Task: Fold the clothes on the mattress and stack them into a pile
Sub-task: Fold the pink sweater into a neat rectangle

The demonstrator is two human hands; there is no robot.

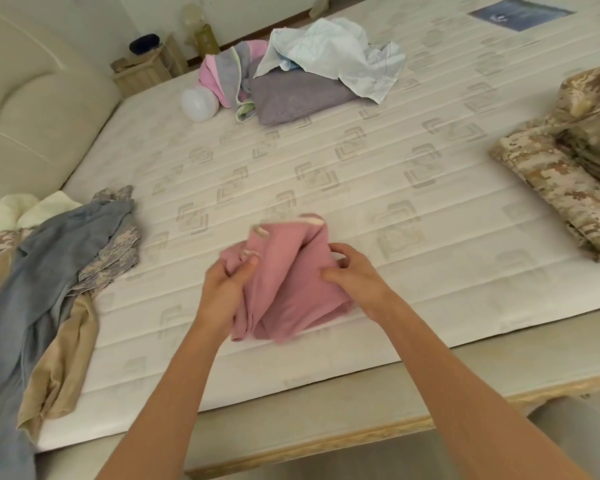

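Item in hand: dusty-pink soft knit garment (288, 282), bunched and only partly folded, lifted just above the near edge of the white quilted mattress (326, 174). The left hand (222, 289) grips its left side, thumb over the cloth and fingers curled behind; the right hand (354, 271) pinches a fold on its right side, fingers bent into the fabric. Judged as mid-fold, not yet ready to stack.

Done, by appearance: tan digital-camouflage garments (561, 174), folded flat and laid one on another at the far right, apparently the pile in progress. A folded grey-mauve cloth (295, 98) lies at the far centre.

Left to do, by appearance:
- crumpled pale-blue thin fabric (340, 53), resting on the grey-mauve cloth;
- rumpled pink-and-grey striped garment (226, 71), just beside it on the left;
- loose heap at the near left: slate-blue trousers (49, 251), grey camouflage piece (118, 244), beige garment (66, 348), cream cloth (21, 209).

Estimate: well under half complete.
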